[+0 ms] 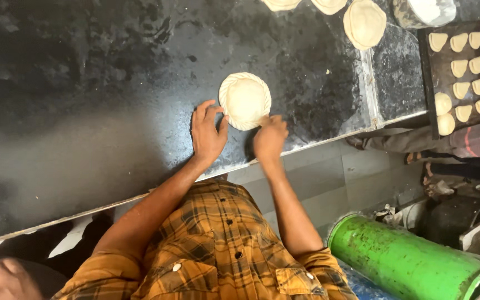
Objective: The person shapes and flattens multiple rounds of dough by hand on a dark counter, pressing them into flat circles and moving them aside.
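- Single head-worn camera, looking steeply down from close above the wearer's chest.
- It faces a dark worktop (pixel 112 111), with floor below its edge.

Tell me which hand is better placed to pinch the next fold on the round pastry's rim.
Right, probably. The right hand has its fingertips closed on the lower-right rim of the round pastry, while the left hand lies open against its left edge.

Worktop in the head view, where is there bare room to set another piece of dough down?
The dark worktop is bare all along the stretch left of the round dough disc, which the left hand and right hand both touch. A smaller bare patch lies between that disc and the dough rounds at the top edge. The tray of folded pastries is crowded.
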